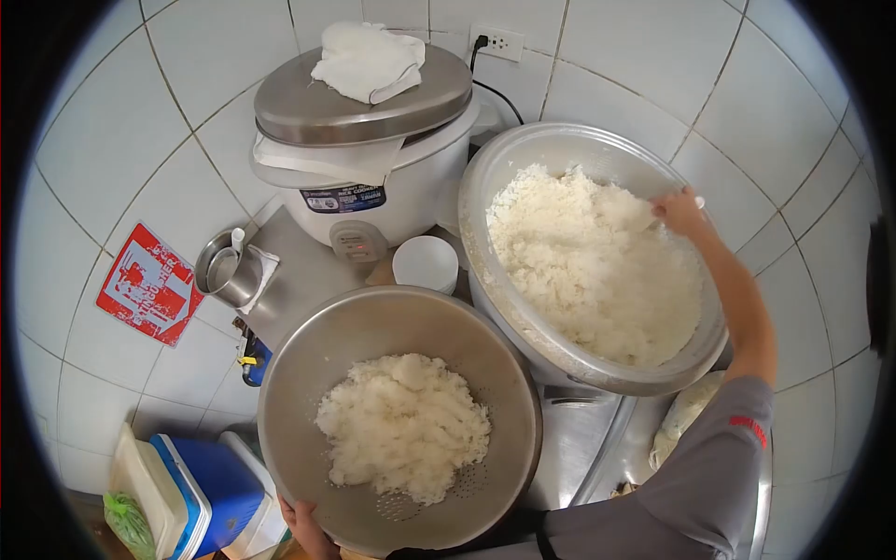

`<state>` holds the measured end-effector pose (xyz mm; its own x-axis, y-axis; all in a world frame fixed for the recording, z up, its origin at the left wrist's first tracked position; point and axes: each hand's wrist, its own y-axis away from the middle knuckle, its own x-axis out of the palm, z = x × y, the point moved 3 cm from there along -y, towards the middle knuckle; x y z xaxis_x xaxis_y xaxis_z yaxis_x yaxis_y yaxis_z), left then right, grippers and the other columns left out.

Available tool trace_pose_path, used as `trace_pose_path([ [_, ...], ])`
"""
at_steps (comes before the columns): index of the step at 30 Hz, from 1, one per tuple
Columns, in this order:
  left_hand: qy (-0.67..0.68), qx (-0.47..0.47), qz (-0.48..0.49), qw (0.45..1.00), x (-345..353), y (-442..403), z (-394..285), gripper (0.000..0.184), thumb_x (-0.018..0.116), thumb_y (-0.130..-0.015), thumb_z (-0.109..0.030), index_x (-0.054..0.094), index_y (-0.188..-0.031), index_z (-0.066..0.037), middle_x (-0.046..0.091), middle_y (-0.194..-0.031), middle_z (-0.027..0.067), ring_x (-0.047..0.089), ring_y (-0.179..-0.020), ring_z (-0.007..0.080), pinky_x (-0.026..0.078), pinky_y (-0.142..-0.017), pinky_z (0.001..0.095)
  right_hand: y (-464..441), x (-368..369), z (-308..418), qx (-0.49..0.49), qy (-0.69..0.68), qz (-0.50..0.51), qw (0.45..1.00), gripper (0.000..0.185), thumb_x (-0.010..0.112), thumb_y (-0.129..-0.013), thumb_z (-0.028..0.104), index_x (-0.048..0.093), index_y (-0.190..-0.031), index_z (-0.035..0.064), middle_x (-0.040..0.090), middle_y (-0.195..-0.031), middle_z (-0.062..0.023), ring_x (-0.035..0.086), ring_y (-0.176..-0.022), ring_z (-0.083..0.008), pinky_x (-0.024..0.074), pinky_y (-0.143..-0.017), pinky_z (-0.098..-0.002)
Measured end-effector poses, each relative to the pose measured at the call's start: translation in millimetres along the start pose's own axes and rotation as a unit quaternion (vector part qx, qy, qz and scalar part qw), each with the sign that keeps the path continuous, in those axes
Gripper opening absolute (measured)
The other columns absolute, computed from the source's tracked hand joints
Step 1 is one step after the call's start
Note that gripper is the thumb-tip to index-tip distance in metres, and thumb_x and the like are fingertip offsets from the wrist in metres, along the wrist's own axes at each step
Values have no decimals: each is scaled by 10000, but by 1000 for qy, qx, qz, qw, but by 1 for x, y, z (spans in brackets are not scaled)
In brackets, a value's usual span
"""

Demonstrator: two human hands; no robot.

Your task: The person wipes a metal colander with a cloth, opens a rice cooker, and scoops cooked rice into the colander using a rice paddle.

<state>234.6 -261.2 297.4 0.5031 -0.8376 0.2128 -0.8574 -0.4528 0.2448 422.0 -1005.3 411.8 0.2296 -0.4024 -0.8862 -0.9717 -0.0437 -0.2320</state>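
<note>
My left hand [306,530] is closed on the lower left rim of a steel perforated bowl [289,411], which holds a mound of white rice [406,425]. At the right, a large metal pot [485,271] stands tilted with much more rice [597,257] in it. My right hand [681,213] reaches over the pot's right side with fingers closed at the rice; a small white end of something shows beside it. What these fingers hold is mostly hidden.
Behind the bowl stands a rice cooker [411,187] with a cloth [369,61] on its lid. Beside it are a white round container [426,264] and a steel pot [229,271] with a utensil. Coolers [219,495] stand at lower left. A tiled wall [635,56] rises behind.
</note>
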Motion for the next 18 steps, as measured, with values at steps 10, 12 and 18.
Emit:
trace_pose_path([
  [10, -23, -9, 25, 999, 6, 3, -7, 556, 425, -670, -54, 361, -1221, -24, 503, -1048, 119, 527, -871, 222, 446, -761, 334, 10, -36, 52, 20, -24, 62, 998, 187, 523, -799, 237, 638, -946, 229, 623, -772, -42, 575, -712, -212, 283, -772, -359],
  [12, -29, -18, 2, 999, 10, 7, -10, 551, 425, -670, -53, 367, -1217, -17, 510, -1030, 115, 524, -869, 219, 439, -765, 328, 17, -42, 57, 21, -48, 95, 994, 213, 518, -808, 245, 627, -990, 231, 622, -790, -42, 576, -726, -212, 279, -773, -356],
  [18, -36, 10, 27, 999, 7, 2, -8, 518, 419, -675, -50, 403, -1191, -6, 533, -991, 103, 521, -865, 204, 423, -764, 297, 27, -60, 72, 66, -112, 193, 972, 269, 510, -816, 283, 599, -1063, 221, 598, -943, -58, 551, -886, -203, 269, -834, -374],
])
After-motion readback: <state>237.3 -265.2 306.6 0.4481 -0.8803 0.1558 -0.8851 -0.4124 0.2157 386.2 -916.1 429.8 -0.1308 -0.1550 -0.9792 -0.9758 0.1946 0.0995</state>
